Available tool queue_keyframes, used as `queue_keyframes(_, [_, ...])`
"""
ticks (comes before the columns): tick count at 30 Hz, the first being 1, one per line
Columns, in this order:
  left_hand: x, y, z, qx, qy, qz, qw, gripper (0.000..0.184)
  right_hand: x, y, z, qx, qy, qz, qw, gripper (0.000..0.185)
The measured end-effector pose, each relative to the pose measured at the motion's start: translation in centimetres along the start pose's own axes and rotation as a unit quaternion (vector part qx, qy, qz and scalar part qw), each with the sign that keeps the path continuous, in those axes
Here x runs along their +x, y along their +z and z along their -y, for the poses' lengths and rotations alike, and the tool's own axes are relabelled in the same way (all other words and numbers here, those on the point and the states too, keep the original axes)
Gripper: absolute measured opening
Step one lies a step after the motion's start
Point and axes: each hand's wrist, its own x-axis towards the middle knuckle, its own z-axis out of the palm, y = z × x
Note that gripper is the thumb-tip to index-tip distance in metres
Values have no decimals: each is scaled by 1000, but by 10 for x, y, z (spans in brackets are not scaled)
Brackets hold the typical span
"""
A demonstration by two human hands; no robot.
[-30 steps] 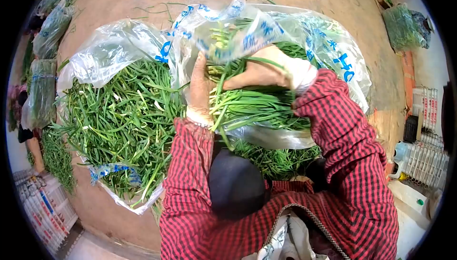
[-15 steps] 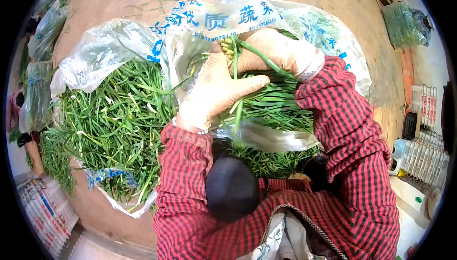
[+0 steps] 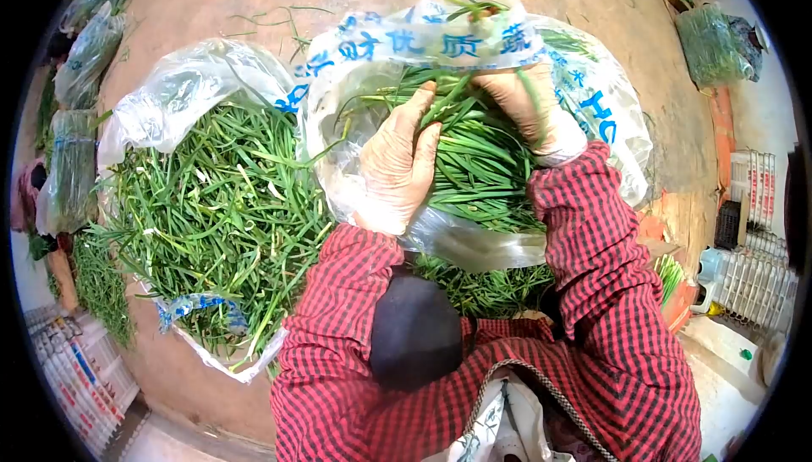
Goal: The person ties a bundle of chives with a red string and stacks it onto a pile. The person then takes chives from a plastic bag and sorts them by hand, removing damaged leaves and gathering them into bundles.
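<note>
Long leaves (image 3: pixel 486 166) are laid in a clear plastic bag (image 3: pixel 495 250); light, bendy and easily bruised, they are probably best held mid-length, bunched. They are touched by the left hand (image 3: pixel 393 166), thumb and finger apart; the right hand's (image 3: pixel 524 111) grip, hidden by the bag, cannot be told. Loose greens (image 3: pixel 216 217) are piled alongside

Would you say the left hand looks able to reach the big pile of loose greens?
Probably yes: the pile lies close beside the left hand, its top mostly uncovered, though part of a clear bag lies between.
</note>
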Motion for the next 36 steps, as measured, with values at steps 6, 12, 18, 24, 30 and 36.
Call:
queue_keyframes(6, [-31, -4, 52, 111, -106, 41, 987, 29, 5, -58, 2, 275, 193, -99, 937, 28])
queue_keyframes(12, [2, -6, -8, 296, 25, 23, 955, 64, 3, -53, 7, 242, 148, -42, 958, 33])
queue_keyframes(18, [28, 49, -16, 39, -27, 145, 988, 41, -4, -26, 41, 204, 40, 147, 967, 76])
queue_keyframes(24, [-6, 37, -9, 368, 119, 160, 908, 27, 3, -25, 25, 13, -136, 120, 983, 90])
queue_keyframes(30, [75, -26, 0, -203, -182, 57, 960, 13, -16, -20, 29, 157, 16, 230, 960, 72])
queue_keyframes(36, [159, -99, 47, -545, -162, -117, 814, 15, -59, -10, 60, -135, -99, 315, 934, 76])
